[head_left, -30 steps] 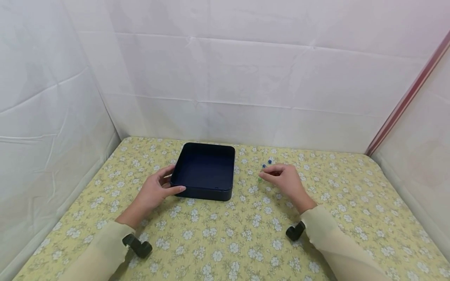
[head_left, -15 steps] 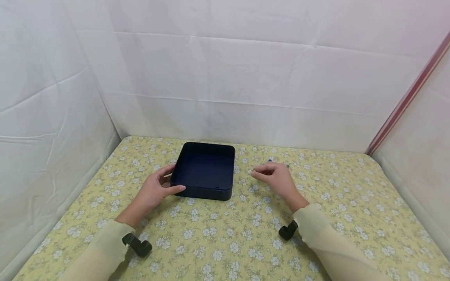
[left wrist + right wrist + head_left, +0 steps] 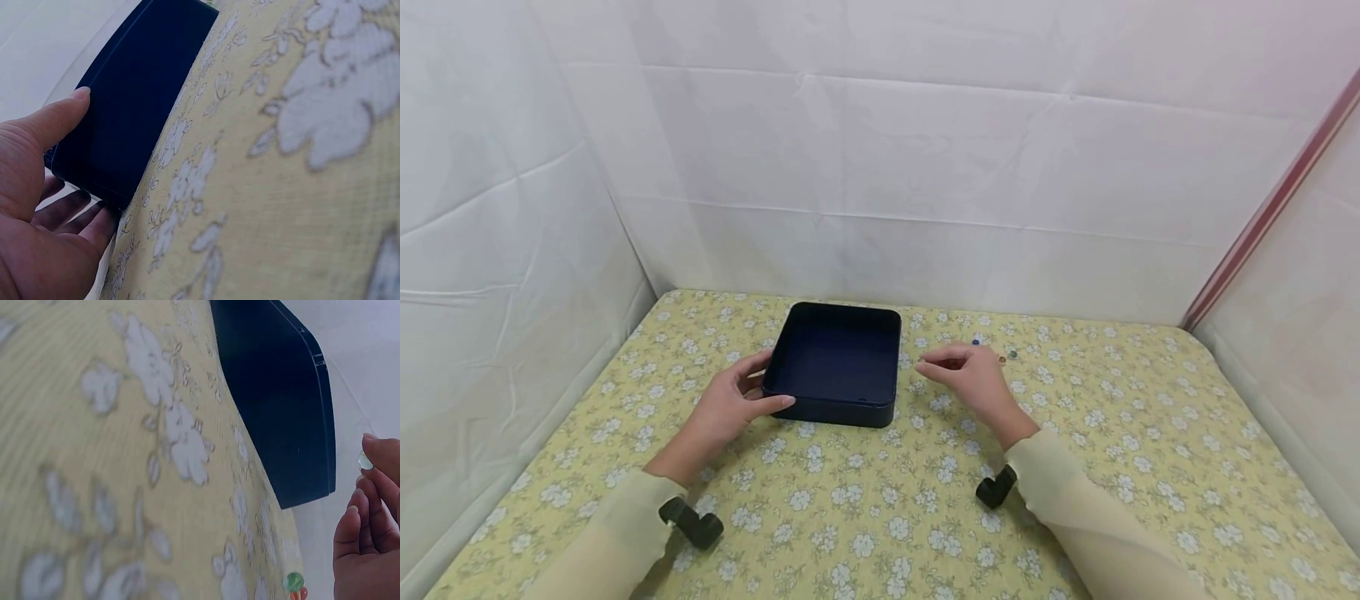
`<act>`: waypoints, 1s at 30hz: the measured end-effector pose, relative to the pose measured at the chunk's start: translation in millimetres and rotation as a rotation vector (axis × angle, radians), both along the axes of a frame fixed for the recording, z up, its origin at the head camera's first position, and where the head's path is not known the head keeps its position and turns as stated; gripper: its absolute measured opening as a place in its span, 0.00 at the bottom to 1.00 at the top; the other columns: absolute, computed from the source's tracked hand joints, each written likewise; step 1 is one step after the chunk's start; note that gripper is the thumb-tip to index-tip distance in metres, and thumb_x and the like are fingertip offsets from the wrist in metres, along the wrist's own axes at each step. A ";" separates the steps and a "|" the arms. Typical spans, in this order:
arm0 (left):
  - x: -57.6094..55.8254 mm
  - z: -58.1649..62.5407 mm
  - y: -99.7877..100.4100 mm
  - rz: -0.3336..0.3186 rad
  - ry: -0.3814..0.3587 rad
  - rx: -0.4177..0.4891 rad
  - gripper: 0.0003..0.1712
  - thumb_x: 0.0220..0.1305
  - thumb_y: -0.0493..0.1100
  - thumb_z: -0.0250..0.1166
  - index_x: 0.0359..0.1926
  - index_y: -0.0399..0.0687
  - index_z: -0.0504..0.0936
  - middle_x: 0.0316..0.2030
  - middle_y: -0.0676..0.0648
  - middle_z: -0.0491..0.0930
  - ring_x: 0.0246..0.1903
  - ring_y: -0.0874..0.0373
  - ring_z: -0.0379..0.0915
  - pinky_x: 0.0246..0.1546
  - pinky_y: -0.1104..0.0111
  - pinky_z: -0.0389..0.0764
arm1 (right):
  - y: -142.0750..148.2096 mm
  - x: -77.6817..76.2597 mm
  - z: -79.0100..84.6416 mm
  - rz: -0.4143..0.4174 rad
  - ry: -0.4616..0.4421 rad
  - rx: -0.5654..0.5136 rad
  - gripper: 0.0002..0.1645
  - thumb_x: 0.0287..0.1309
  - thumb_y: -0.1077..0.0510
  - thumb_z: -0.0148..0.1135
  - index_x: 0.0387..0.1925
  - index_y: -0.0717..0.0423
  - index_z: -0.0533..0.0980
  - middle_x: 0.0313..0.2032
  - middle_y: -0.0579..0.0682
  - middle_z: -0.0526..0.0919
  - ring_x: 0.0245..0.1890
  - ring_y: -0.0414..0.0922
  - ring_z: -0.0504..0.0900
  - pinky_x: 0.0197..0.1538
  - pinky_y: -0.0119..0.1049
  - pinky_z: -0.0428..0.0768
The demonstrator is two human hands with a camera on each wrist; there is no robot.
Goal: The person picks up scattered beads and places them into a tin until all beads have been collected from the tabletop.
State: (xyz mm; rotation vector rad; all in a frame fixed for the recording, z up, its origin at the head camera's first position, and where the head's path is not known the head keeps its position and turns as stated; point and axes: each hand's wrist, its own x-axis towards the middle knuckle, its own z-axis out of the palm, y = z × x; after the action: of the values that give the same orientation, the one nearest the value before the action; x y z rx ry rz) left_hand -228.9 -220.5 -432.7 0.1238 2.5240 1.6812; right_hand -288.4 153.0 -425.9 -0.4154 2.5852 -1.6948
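Observation:
A dark navy, open-topped square box (image 3: 850,412) sits left of centre on the table. My left hand (image 3: 730,398) grips its near left corner, thumb over the front rim and fingers along the left side. Just right of the box, my right hand (image 3: 972,379) pinches a clear, greenish glass marble (image 3: 365,461) between thumb and forefinger; the right wrist view shows it held above the cloth. Behind that hand lie a blue marble (image 3: 976,342), an orange marble (image 3: 1002,361) and a green marble (image 3: 293,581).
A yellow cloth (image 3: 865,500) with white flowers covers the table. White sheeting (image 3: 880,158) hangs close behind the table and along both sides. Black wrist mounts (image 3: 691,522) stick out from the pale sleeves.
My right hand has moved left toward the box with the marble, uncovering the orange and green marbles behind it. The left hand and the box have stayed in place.

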 end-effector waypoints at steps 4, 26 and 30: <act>-0.2 0.6 -0.8 -0.003 0.003 0.008 0.55 0.61 0.55 0.76 0.81 0.54 0.55 0.78 0.40 0.59 0.72 0.40 0.65 0.59 0.60 0.83 | -5.5 -3.0 1.4 0.009 0.000 -0.012 0.22 0.57 0.44 0.76 0.48 0.52 0.89 0.48 0.46 0.88 0.45 0.45 0.86 0.49 0.47 0.87; 1.0 0.7 -1.5 -0.005 0.001 -0.016 0.55 0.61 0.57 0.75 0.82 0.55 0.55 0.78 0.41 0.59 0.73 0.40 0.64 0.61 0.57 0.82 | -47.5 -7.6 14.8 0.075 -0.019 -0.057 0.22 0.57 0.42 0.76 0.49 0.48 0.88 0.51 0.44 0.86 0.48 0.45 0.85 0.54 0.56 0.84; 1.1 0.6 -0.9 -0.013 0.004 -0.011 0.55 0.61 0.57 0.75 0.82 0.55 0.55 0.78 0.40 0.58 0.73 0.40 0.64 0.61 0.57 0.82 | -54.6 -8.5 17.2 0.088 0.020 -0.058 0.19 0.58 0.42 0.75 0.48 0.45 0.89 0.47 0.45 0.87 0.44 0.46 0.85 0.51 0.58 0.84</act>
State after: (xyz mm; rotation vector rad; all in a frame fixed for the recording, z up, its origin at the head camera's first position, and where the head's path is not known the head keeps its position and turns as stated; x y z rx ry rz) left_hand -227.8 -221.4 -432.1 0.1420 2.5292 1.6635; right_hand -296.9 98.4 -408.7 -0.5425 2.4964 -1.7487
